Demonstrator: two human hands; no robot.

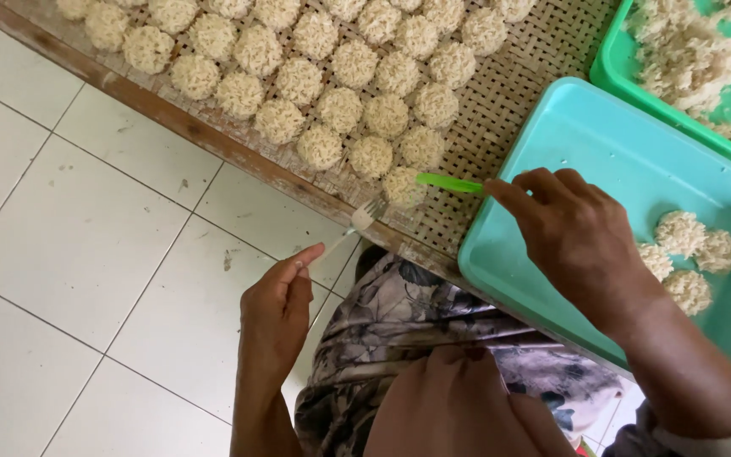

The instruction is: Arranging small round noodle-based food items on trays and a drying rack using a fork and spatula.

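White floor tiles [69,245] fill the left side, and just right of them comes the left hand [277,309], fingers curled loosely with thumb and forefinger pinching the handle of a metal fork [357,224]. Its tines sit right at the wooden front edge of the woven bamboo tray [509,93]. On that tray, rows of round noodle nests [340,110] run tight together, the nearest nest [403,186] lying at the front edge. Touching it is a green utensil [448,183], gripped by the right hand [573,237], fingers closed around its handle. That hand hangs over the near-left corner of a turquoise tub [602,144], with a few nests [687,254] by its right wall. Top right, a green tub [615,63] holds loose noodles.
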